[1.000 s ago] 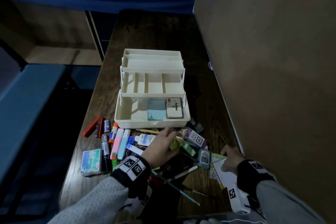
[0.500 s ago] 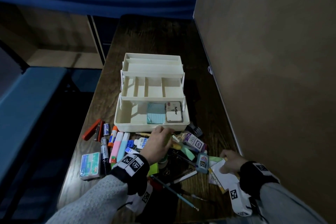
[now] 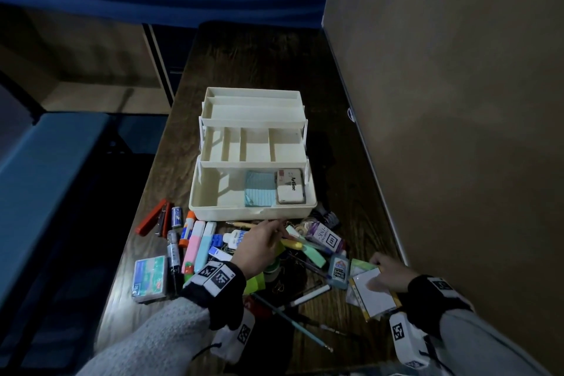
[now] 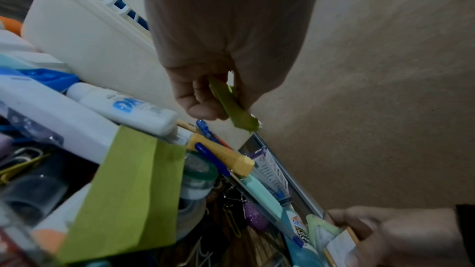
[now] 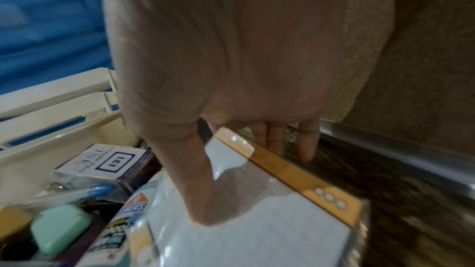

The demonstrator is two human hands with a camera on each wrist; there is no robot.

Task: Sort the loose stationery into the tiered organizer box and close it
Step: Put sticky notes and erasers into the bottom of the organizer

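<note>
Tiered organizer box point(image 3: 252, 192) stands open on the wooden table point(image 3: 262, 64), trays stepped back; loose stationery lies just before it. Left hand point(image 3: 259, 249) pinches a thin green piece point(image 4: 232, 107) near the box front. Right hand point(image 3: 389, 276) grips a wrapped notepad point(image 5: 257, 220).

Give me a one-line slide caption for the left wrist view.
Left hand pinches a green strip beside the white organizer, above cluttered stationery.
</note>
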